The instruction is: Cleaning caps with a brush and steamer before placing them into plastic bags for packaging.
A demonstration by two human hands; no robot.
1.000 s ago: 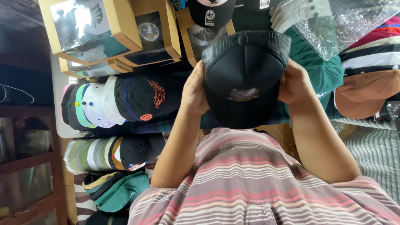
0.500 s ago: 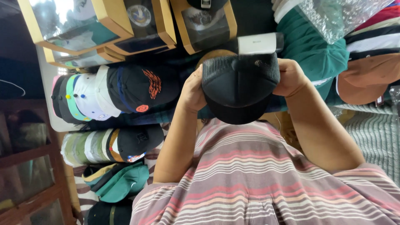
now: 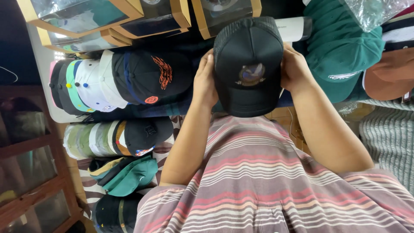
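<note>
Black mesh-backed cap [image 3: 249,64] clamped between left hand [image 3: 204,81] and right hand [image 3: 295,71], above crowded tabletop [image 3: 43,69]: stacked caps [image 3: 116,80], windowed cardboard boxes [image 3: 77,17], green cap [image 3: 340,51]; wooden shelving [image 3: 30,172] alongside.

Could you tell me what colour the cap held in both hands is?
Black cap, head view.

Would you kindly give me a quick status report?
Left hand and right hand grip black cap by its sides. Stacked caps alongside, apart.

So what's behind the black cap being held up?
Behind the black cap show a windowed cardboard box and a white tag; what lies directly behind its crown is covered.
</note>
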